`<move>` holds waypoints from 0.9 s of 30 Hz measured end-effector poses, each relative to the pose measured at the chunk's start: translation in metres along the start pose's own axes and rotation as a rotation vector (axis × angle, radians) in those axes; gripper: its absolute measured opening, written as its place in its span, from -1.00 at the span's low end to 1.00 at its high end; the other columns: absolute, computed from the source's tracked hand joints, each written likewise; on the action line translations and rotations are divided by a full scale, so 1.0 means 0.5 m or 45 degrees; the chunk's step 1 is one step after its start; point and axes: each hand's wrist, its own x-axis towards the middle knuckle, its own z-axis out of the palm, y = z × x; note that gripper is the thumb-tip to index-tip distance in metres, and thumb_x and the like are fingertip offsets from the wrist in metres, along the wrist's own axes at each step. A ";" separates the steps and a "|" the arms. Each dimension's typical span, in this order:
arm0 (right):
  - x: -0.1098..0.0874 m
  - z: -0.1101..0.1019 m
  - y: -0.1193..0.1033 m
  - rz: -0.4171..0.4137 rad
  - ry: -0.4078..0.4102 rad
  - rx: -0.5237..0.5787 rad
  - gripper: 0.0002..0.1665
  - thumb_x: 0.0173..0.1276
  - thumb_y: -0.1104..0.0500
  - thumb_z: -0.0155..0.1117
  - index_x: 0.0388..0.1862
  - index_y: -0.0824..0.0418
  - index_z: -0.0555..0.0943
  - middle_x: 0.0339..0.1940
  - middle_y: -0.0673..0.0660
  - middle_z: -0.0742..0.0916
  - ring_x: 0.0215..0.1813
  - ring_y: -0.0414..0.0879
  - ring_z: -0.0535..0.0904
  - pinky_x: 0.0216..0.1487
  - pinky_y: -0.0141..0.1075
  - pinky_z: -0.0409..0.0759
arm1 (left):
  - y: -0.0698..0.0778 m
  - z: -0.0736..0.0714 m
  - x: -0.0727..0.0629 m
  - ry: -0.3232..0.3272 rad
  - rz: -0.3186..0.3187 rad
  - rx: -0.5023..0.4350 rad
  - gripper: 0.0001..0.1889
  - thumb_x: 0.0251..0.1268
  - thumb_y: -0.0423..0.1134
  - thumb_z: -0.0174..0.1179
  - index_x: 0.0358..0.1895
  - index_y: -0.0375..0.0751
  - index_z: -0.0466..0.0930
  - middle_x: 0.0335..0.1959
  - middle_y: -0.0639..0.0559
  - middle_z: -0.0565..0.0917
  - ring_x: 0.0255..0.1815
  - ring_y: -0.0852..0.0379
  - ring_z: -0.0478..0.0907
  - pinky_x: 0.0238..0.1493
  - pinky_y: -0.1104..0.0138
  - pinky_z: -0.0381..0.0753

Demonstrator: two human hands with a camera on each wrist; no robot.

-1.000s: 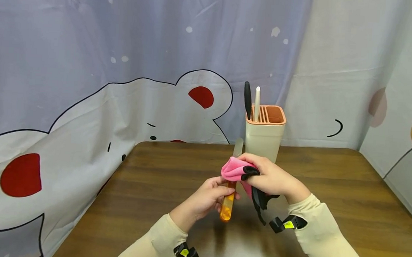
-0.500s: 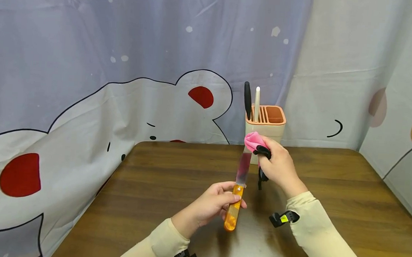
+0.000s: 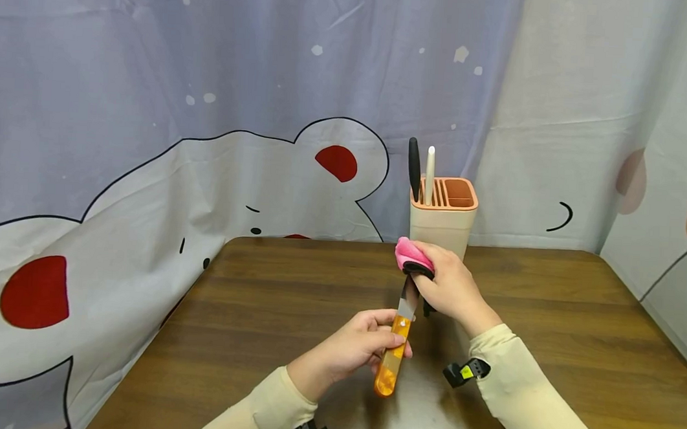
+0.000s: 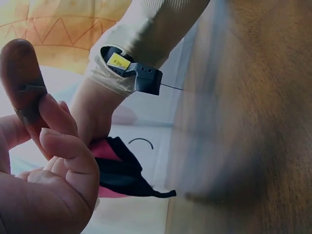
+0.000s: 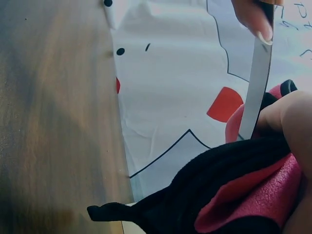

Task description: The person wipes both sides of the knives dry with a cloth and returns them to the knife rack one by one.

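Note:
My left hand (image 3: pixel 360 346) grips a knife by its orange marbled handle (image 3: pixel 391 366), blade pointing up and away over the table. A pink cloth with black edging (image 3: pixel 414 257) is bunched in my right hand (image 3: pixel 452 284), which pinches it around the upper part of the blade (image 3: pixel 408 303). In the right wrist view the blade (image 5: pixel 257 90) runs into the folds of the cloth (image 5: pixel 253 195), and its tip is hidden. The left wrist view has my curled left fingers (image 4: pixel 66 161) on the handle, with the cloth (image 4: pixel 122 170) hanging behind.
Behind my right hand stands a cream knife block (image 3: pixel 443 229) with an orange slotted top. A black-handled knife (image 3: pixel 414 169) and a white-handled one (image 3: pixel 430 175) stand in its slots. The wooden table (image 3: pixel 281 289) ends at a patterned curtain (image 3: pixel 258 67).
The cloth went from near the handle up to the blade's far end, then came back partway down it. My left hand with the knife shifted slightly right and nearer.

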 end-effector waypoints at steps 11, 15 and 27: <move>-0.003 -0.001 -0.017 -0.038 -0.037 0.065 -0.43 0.33 0.14 0.34 0.34 0.09 0.58 0.16 0.17 0.75 0.10 0.19 0.63 0.19 0.14 0.60 | 0.006 -0.007 -0.002 -0.008 0.038 0.002 -0.53 0.47 -0.32 0.08 0.38 -0.37 0.38 -0.36 0.17 0.75 -0.60 0.28 0.48 -0.63 0.45 0.38; -0.004 -0.003 -0.027 -0.045 -0.050 0.089 -0.46 0.32 0.14 0.34 0.31 0.07 0.60 0.11 0.15 0.77 0.06 0.15 0.63 0.15 0.11 0.60 | 0.007 -0.012 -0.003 -0.008 0.060 0.005 -0.55 0.47 -0.33 0.06 0.35 -0.41 0.39 -0.35 0.18 0.75 -0.61 0.30 0.48 -0.63 0.45 0.38; -0.014 -0.006 -0.059 -0.018 -0.138 0.245 -0.47 0.30 0.14 0.39 0.27 0.10 0.62 0.06 0.12 0.79 -0.03 0.04 0.67 0.03 -0.03 0.65 | 0.006 -0.029 -0.001 0.032 0.094 -0.018 -0.59 0.49 -0.33 0.02 0.32 -0.42 0.40 -0.34 0.20 0.76 -0.58 0.30 0.48 -0.62 0.48 0.38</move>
